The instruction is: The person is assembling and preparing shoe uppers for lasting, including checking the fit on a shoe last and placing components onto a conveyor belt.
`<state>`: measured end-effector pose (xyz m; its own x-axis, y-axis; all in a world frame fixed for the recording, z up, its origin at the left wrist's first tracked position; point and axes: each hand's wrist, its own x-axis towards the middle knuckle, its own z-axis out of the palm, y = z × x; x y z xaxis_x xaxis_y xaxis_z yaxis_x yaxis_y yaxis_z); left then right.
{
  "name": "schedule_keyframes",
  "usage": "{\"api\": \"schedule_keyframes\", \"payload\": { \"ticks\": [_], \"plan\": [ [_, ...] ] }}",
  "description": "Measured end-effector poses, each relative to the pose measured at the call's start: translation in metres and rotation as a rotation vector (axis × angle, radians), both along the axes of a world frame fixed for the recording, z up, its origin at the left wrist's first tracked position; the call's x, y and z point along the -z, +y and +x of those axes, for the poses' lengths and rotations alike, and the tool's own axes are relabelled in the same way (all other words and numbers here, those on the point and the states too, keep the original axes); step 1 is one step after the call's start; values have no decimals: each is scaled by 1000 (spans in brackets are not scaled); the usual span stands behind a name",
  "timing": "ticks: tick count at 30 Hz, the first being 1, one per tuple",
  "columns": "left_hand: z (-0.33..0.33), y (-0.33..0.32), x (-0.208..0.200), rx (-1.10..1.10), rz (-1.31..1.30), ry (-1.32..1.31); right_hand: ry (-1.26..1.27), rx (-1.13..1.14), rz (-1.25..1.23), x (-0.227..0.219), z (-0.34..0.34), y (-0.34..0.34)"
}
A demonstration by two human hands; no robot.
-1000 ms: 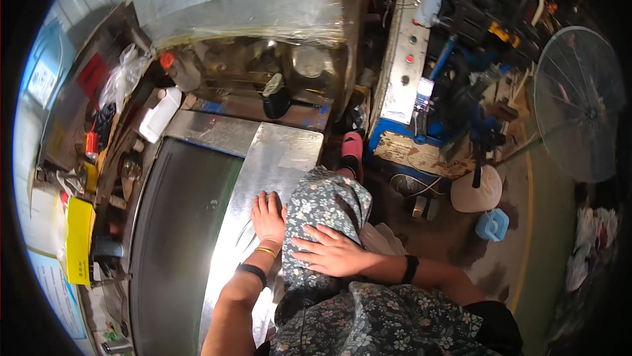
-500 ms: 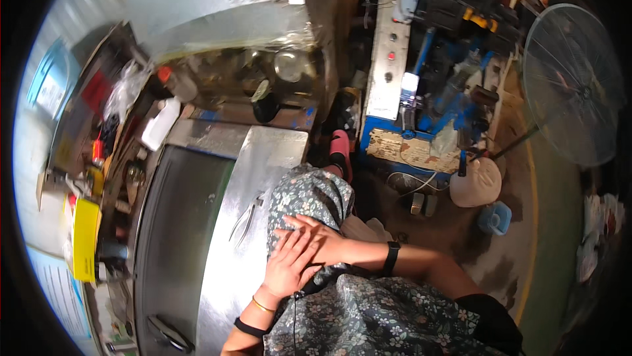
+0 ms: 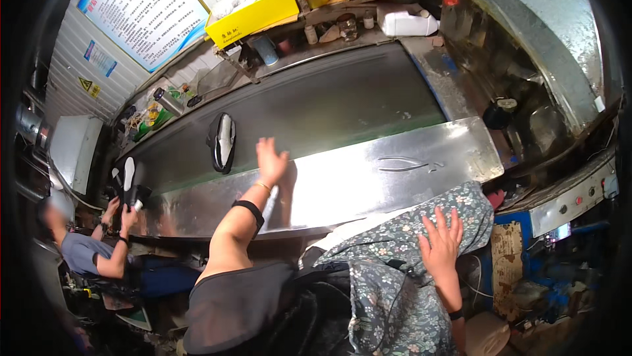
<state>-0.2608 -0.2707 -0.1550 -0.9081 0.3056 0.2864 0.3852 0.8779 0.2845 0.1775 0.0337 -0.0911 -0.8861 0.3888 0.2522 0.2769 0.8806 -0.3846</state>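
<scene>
My left hand [image 3: 270,164] is open and empty, reaching out over the seam between a dark conveyor belt [image 3: 329,109] and a shiny metal ledge [image 3: 316,191]. To its left, apart from the fingers, a black shoe upper with a white underside [image 3: 224,143] lies on the belt. My right hand [image 3: 441,245] rests with spread fingers on the floral apron [image 3: 388,244] over my lap, holding nothing. Metal pincers [image 3: 403,163] lie on the ledge between my two hands' sides, nearer the right one.
At the far left a co-worker [image 3: 99,250] handles a black-and-white shoe piece [image 3: 129,175]. Behind the belt, a shelf carries a yellow box [image 3: 253,13], jars and a white plastic container [image 3: 408,23]. A metal flask [image 3: 168,101] stands back left; a control panel [image 3: 573,201] stands right.
My view has swung left, bringing the shoe upper and co-worker into sight. My hands, formerly stacked on my lap, have parted; the left now extends toward the belt.
</scene>
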Motion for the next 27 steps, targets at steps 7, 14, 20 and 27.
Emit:
{"api": "schedule_keyframes", "payload": {
  "ticks": [7,14,20,27],
  "plan": [
    [-112,-150,6,-813,-57,-182,-139,58,23,-7,-19,4],
    [-172,-196,29,-499,381,-678,-24,137,-23,-24,-21,4],
    [-148,-119,33,-426,435,-601,-15,155,-55,-29,-28,-9],
    [-46,-3,-99,8,1043,-1198,-60,93,-253,-56,-24,9]
  ]
}}
